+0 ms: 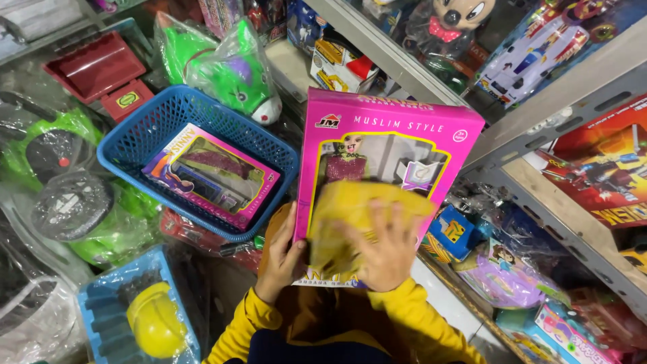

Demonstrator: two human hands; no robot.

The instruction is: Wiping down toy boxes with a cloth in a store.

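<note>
1. The left hand (282,259) grips the lower left edge of a tall pink cardboard doll box (384,168), held upright above the lap.
2. The right hand (385,251), fingers spread, presses a yellow cloth (360,219) flat on the box's window; the blur suggests wiping, probably midway.
3. A similar pink box (210,174) already lies in the blue plastic basket (128,152), near the left.

Pink doll box (387,135), yellow cloth (357,219), blue lattice basket (135,145), yellow toy helmet (156,323), green bagged toy (232,74)

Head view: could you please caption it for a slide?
Left hand grips a pink windowed doll box; right hand presses a yellow cloth on it.
</note>
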